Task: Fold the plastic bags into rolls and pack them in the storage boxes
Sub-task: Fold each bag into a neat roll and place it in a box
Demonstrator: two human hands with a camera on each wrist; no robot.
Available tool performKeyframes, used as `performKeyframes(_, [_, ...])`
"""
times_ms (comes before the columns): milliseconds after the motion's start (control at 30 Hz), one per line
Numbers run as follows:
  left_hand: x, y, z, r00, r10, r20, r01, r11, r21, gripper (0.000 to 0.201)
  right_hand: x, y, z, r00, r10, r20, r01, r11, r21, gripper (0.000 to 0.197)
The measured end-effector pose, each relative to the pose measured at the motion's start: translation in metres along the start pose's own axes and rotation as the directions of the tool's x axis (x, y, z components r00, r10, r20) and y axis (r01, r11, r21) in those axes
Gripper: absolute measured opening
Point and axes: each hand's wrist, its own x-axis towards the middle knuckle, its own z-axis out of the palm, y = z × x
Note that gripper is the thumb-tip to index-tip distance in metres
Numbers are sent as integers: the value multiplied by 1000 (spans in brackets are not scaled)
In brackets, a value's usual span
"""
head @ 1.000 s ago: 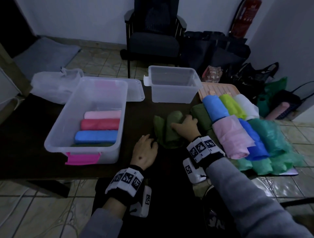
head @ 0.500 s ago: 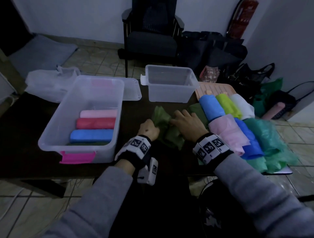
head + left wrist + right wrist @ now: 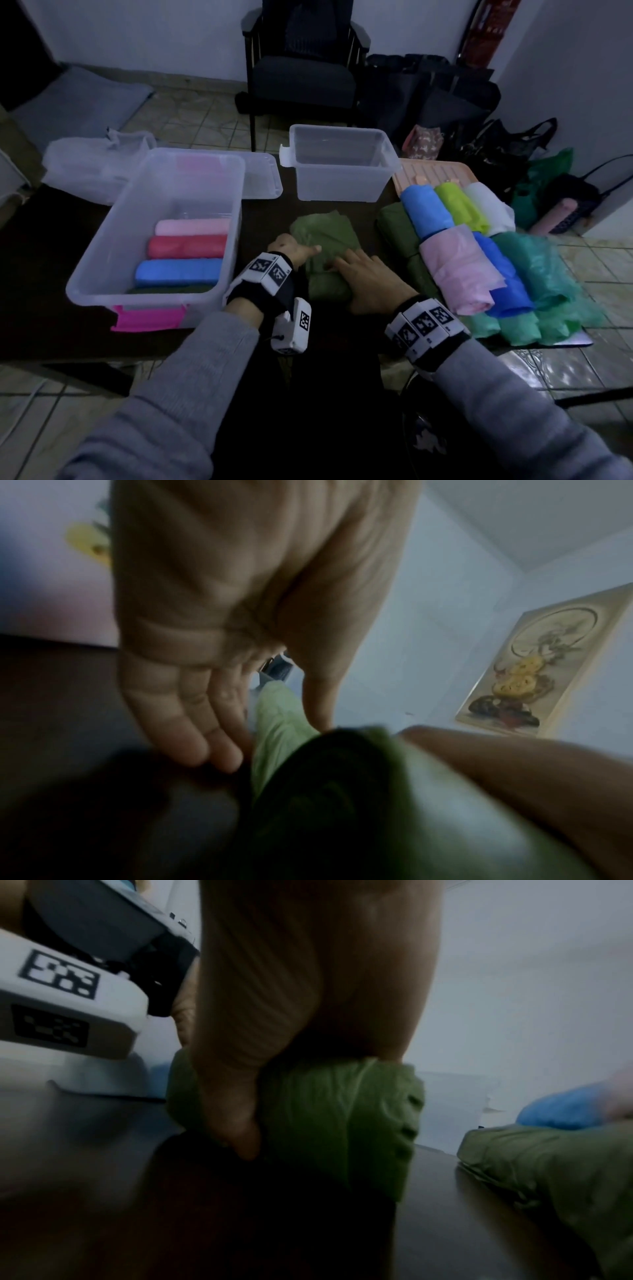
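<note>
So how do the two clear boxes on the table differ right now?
The left box is larger, nearer the person, and holds pink, red and blue rolls lying side by side. The far box is smaller, stands behind the green bag, and looks empty. Both are clear plastic, open-topped and upright on the dark table.

Left: large storage box (image 3: 113, 274) sitting on table (image 3: 41, 274), rolls (image 3: 186, 246) lying inside.
Centre-rear: small storage box (image 3: 339, 185) standing.
Right: bags (image 3: 479, 260) lying stacked.
</note>
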Motion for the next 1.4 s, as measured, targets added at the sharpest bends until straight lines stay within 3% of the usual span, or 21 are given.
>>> performKeyframes(133, [6,4,3,999,-4,38,5,999,-48,69,-10,-2,-1,994,-33,108,17,990,143,70])
performKeyframes(233, [8,9,0,998,3,67,10,981,-192,57,-16,-4,0,993,-53,109,43,994,99,71])
performKeyframes(367, [3,16,-1,999,19,49,-3,956,-294,14,-17,-9,6,992,-80,92,75,995,58,73])
performKeyframes(500, [-1,23,-2,992,26,124,27,913,-408,42,-17,-9,6,989,-109,102,98,989,108,72])
performKeyframes(667, [-3,35,-10,994,36,103,13,898,-440,43,-17,-8,-1,986,-153,71,139,974,178,74])
performKeyframes(867, [-5,39,-13,996,40,86,8,871,-492,48,-12,-14,5,990,-134,34,131,988,77,71])
performKeyframes(933, [-4,41,-14,996,82,29,-56,860,-507,44,-12,-17,8,989,-145,36,142,986,83,71])
performKeyframes(1133, [0,41,-15,983,137,-125,-175,906,-385,50,-11,-13,9,985,-167,42,161,980,116,76])
performKeyframes(1200, [1,39,-15,948,199,-250,-238,962,-136,56,-11,-13,10,986,-162,36,157,980,125,75])
performKeyframes(1267, [-6,38,-15,881,299,-365,-268,954,134,54,-10,-11,11,988,-155,21,150,975,162,70])
performKeyframes(1333, [-8,33,-11,866,402,-297,-308,897,316,41,-10,-9,12,989,-150,13,146,975,167,68])
performKeyframes(1400, [-7,26,-6,910,413,-50,-350,825,445,39,-11,-7,14,990,-139,7,137,982,131,72])
